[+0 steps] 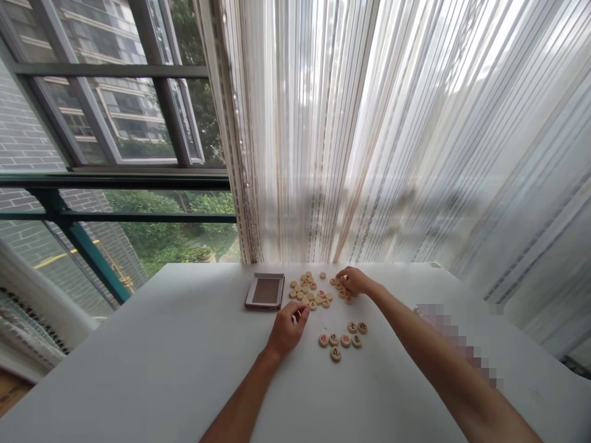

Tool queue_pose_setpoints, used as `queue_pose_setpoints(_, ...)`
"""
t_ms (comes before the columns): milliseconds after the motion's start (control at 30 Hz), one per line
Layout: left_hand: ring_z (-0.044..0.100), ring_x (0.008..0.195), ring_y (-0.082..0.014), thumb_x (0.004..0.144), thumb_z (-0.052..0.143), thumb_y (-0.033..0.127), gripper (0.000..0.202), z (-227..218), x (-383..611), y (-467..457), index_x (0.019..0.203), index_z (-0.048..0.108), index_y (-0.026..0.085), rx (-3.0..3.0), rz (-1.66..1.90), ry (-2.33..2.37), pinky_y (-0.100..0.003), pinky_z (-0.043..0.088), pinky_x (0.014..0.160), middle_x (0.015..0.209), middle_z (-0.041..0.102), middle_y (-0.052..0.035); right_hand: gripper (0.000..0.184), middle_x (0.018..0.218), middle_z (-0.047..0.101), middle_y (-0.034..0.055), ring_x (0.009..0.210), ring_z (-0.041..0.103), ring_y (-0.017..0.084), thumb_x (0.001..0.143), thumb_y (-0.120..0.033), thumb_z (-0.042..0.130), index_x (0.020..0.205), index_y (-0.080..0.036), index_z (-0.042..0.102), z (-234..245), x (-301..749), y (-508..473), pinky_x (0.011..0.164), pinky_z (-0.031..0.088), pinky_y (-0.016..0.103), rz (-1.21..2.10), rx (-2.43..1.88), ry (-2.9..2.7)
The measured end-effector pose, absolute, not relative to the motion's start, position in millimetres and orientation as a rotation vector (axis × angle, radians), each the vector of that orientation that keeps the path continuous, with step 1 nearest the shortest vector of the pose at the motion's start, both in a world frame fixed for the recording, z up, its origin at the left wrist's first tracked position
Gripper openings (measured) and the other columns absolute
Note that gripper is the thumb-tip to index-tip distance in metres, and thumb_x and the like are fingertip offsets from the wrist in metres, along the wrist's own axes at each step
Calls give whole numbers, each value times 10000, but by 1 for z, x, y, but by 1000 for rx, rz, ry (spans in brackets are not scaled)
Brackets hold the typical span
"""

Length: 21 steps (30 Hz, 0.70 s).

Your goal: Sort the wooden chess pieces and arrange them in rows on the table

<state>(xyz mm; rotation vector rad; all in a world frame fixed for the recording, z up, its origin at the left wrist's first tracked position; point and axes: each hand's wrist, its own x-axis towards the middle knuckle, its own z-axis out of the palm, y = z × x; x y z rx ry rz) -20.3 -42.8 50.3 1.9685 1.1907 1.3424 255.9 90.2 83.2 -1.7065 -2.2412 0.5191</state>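
Round wooden chess pieces with red and black characters lie on a white table [138,369]. A larger scatter of pieces [308,290] sits at the far middle. A smaller group of pieces [344,338] lies nearer to me. My left hand [287,329] rests on the table with its fingers curled, pinching a piece at the near edge of the scatter. Reaching further, my right hand [353,281] is closed over several pieces at the scatter's right end. To the left of the scatter lies a shallow brown box [265,291].
Sheer striped curtains [392,135] hang behind the table's far edge. At the left, a window [101,123] shows buildings and greenery. The table's left edge runs diagonally toward a radiator-like grille [28,332].
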Motion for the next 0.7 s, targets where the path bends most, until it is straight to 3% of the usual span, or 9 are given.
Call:
queue_pose_setpoints(200, 591, 689, -147, 935, 527, 338, 240, 49, -21, -43, 895, 695, 172, 1964, 1328, 1201, -232, 455, 618, 802, 663, -38, 280, 1234, 600, 85, 1019, 630, 207, 966, -314, 577, 1213, -182, 585, 99, 266, 83, 867, 543, 409, 593, -1682, -2077)
queue_pose_setpoints(333, 583, 684, -150, 941, 519, 333, 235, 52, -20, -46, 897, 690, 178, 2002, 1290, 1189, -241, 457, 632, 803, 661, -38, 256, 1101, 651, 103, 915, 642, 197, 941, -330, 571, 1137, -189, 656, 116, 256, 53, 822, 528, 359, 709, -1497, -1950)
queue_pose_setpoints(400, 578, 689, -150, 944, 516, 325, 224, 54, -19, -49, 923, 686, 182, 2030, 1273, 1184, -246, 459, 643, 815, 658, -37, 290, 1059, 671, 82, 855, 662, 193, 923, -388, 573, 1139, -214, 658, 121, 245, 28, 737, 543, 335, 834, -1364, -1913)
queue_pose_setpoints(533, 567, 691, -145, 947, 516, 306, 199, 59, -16, -57, 961, 675, 188, 2084, 1258, 1157, -250, 459, 652, 815, 639, -29, 345, 1114, 661, 83, 947, 669, 191, 940, -433, 532, 1202, -223, 612, 116, 226, -28, 791, 538, 325, 1041, -1130, -1783)
queue_pose_setpoints(600, 565, 682, -142, 947, 514, 298, 193, 61, -12, -62, 969, 672, 190, 2094, 1267, 1138, -247, 457, 636, 804, 630, -25, 308, 1085, 654, 73, 968, 654, 190, 893, -393, 635, 1150, -224, 640, 108, 220, -49, 815, 520, 318, 1356, -899, -1494)
queue_pose_setpoints(700, 568, 676, -137, 945, 517, 290, 188, 65, -6, -70, 1002, 667, 194, 2091, 1296, 1111, -245, 463, 628, 804, 625, -23, 275, 1049, 652, 44, 910, 651, 158, 835, -357, 727, 1079, -239, 677, 97, 215, -69, 780, 506, 278, 1561, -766, -1236)
